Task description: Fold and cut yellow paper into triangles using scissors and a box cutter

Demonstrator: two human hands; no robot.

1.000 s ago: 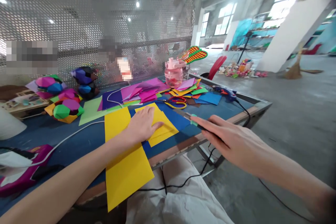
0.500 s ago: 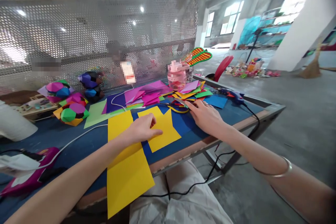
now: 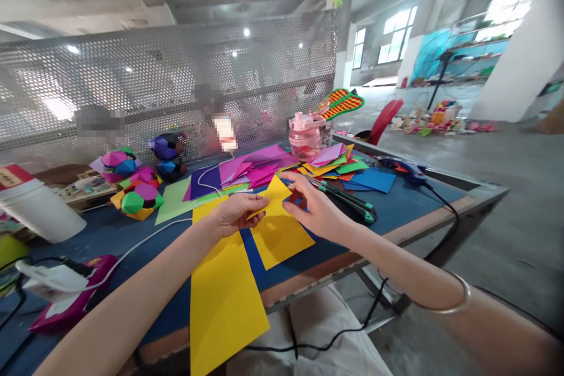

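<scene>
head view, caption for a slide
Left hand holding a yellow paper piece, right hand beside it, over a blue table

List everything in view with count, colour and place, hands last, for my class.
rectangular table: one, blue top, centre
small paper piece: one, yellow, table centre
flat paper sheet: one, yellow, beneath piece
long paper sheet: one, yellow, over front edge
slim plastic-handled cutter: one, green, right of piece
cut paper pile: many, mixed, back
faceted paper balls: several, multicoloured, back left
plastic bottle: one, pink, back
glue gun: one, blue, right
ribbed cup: one, white, left
power strip: one, magenta, front left
perforated panel: one, grey, behind
chair: one, red, background right
left hand: one, bare, holding piece
right hand: one, bare, beside piece
</scene>
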